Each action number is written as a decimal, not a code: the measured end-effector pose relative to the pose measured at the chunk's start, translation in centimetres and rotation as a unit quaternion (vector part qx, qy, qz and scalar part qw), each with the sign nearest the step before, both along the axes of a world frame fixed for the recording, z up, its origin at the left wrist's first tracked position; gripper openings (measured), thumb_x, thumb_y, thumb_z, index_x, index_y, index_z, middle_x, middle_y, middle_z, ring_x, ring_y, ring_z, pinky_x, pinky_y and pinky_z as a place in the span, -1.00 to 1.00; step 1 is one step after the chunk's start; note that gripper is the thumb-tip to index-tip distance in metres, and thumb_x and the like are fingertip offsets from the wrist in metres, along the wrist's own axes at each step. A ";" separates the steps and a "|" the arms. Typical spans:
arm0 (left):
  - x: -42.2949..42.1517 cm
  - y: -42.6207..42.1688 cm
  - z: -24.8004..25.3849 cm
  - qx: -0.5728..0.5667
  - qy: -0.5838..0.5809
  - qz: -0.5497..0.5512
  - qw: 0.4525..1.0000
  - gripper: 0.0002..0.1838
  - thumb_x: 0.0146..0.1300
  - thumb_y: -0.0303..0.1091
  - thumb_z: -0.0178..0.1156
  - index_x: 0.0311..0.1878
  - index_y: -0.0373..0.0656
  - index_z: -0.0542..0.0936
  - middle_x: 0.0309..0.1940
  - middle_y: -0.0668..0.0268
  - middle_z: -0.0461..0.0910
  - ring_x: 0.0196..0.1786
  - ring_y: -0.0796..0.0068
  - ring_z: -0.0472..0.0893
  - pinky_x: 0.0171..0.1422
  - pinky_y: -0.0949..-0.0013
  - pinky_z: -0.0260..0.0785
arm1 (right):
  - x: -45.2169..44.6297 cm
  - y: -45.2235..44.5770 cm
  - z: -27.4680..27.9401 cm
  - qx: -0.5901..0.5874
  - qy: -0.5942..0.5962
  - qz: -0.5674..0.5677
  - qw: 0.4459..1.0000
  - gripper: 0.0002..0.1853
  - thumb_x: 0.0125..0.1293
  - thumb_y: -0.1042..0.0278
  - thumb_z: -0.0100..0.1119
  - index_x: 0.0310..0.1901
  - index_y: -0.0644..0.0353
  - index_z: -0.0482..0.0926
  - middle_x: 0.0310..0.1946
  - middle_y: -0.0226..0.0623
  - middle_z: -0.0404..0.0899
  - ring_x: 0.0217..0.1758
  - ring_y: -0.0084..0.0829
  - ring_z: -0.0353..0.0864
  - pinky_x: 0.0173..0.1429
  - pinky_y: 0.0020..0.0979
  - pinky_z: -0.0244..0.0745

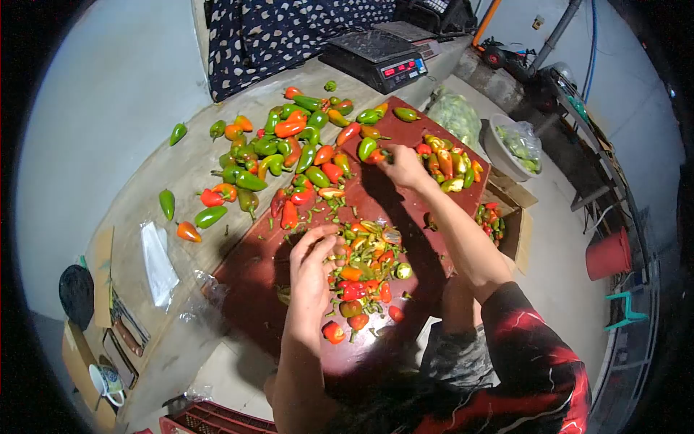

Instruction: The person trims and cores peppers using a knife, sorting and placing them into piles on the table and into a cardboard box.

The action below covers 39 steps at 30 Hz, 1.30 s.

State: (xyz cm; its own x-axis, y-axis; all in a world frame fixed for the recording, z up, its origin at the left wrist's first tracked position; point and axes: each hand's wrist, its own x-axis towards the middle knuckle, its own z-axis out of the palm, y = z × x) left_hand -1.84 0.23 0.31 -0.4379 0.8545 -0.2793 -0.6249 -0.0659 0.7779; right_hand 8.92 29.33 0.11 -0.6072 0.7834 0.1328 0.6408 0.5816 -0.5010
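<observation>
My right hand [402, 166] reaches over the far part of the red tabletop, its fingers closed at a red-orange pepper [374, 156]. A green pepper [367, 148] lies against that one. My left hand [312, 262] is nearer me, fingers curved and apart, beside a heap of cut peppers [367, 253]; I see nothing held in it, though its palm side is partly hidden. Small green stem bits [334, 211] are scattered beyond the left hand. Another group of cut peppers [446, 163] lies right of my right hand.
Many whole green and red peppers [278, 141] cover the concrete counter and the table's far edge. Behind them stands a digital scale [376, 58]. At right are a bagged green heap [454, 116], a white basin [499, 155] and a cardboard box [515, 231] holding peppers.
</observation>
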 end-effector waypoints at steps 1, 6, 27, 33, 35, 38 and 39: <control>0.0 0.0 0.0 -0.002 0.001 0.004 1.000 -0.76 0.36 -0.36 0.14 0.05 -0.20 0.55 -0.22 0.32 0.62 -0.19 0.52 0.57 -0.09 0.39 0.41 | -1.8 -0.5 -0.2 0.001 -0.018 0.009 1.000 -0.62 0.21 0.24 0.30 -0.03 0.34 0.62 -0.15 0.15 0.67 0.02 0.09 0.65 0.12 -0.07 0.55; 0.1 0.0 0.4 -0.023 0.021 0.001 1.000 -0.78 0.38 -0.35 0.16 0.02 -0.20 0.59 -0.22 0.33 0.63 -0.19 0.57 0.57 -0.08 0.42 0.41 | -7.3 -0.5 -3.8 -0.013 -0.004 -0.010 1.000 -0.56 0.13 0.33 0.30 0.06 0.28 0.58 -0.07 0.17 0.64 0.08 0.10 0.61 0.17 -0.08 0.53; 0.0 1.1 -0.3 -0.025 0.072 0.018 0.997 -0.69 0.41 -0.38 0.06 0.16 -0.25 0.50 -0.14 0.27 0.63 -0.14 0.52 0.60 -0.04 0.38 0.48 | 1.1 -13.4 4.1 -0.443 0.213 0.272 0.827 -0.40 0.22 0.47 0.41 0.29 0.19 0.43 -0.24 -0.55 0.51 -0.22 -0.66 0.48 -0.11 -0.57 0.42; -0.5 0.4 1.1 0.042 0.026 -0.026 0.998 -0.57 0.38 -0.37 -0.03 0.26 -0.35 0.40 0.11 0.09 0.49 0.09 0.27 0.55 0.22 0.22 0.41 | 1.5 -13.3 4.8 -0.541 0.180 0.282 0.772 -0.39 0.32 0.43 0.32 0.39 0.12 0.37 -0.35 -0.61 0.40 -0.46 -0.75 0.31 -0.41 -0.62 0.21; -0.8 0.4 0.4 0.057 0.054 -0.041 0.996 -0.55 0.31 -0.37 0.01 0.23 -0.38 0.41 0.06 0.11 0.51 0.05 0.29 0.55 0.21 0.25 0.39 | 1.7 -13.1 4.5 -0.574 0.182 0.290 0.743 -0.39 0.35 0.41 0.29 0.41 0.10 0.36 -0.37 -0.61 0.40 -0.51 -0.76 0.25 -0.46 -0.62 0.12; -1.0 0.4 -0.3 0.091 0.010 0.002 0.996 -0.56 0.20 -0.53 0.18 0.17 -0.38 0.47 -0.14 0.26 0.57 -0.16 0.53 0.52 0.00 0.41 0.38 | 1.6 -12.9 4.0 -0.598 0.214 0.270 0.724 -0.44 0.37 0.35 0.27 0.38 0.13 0.38 -0.47 -0.62 0.37 -0.55 -0.77 0.22 -0.50 -0.62 0.06; -1.1 0.2 -0.4 0.087 0.020 0.021 0.996 -0.54 0.18 -0.53 0.21 0.18 -0.40 0.46 -0.16 0.24 0.57 -0.19 0.52 0.52 0.00 0.40 0.39 | 1.5 -12.7 3.6 -0.599 0.237 0.261 0.719 -0.46 0.38 0.34 0.27 0.36 0.15 0.39 -0.51 -0.62 0.36 -0.57 -0.77 0.22 -0.50 -0.62 0.06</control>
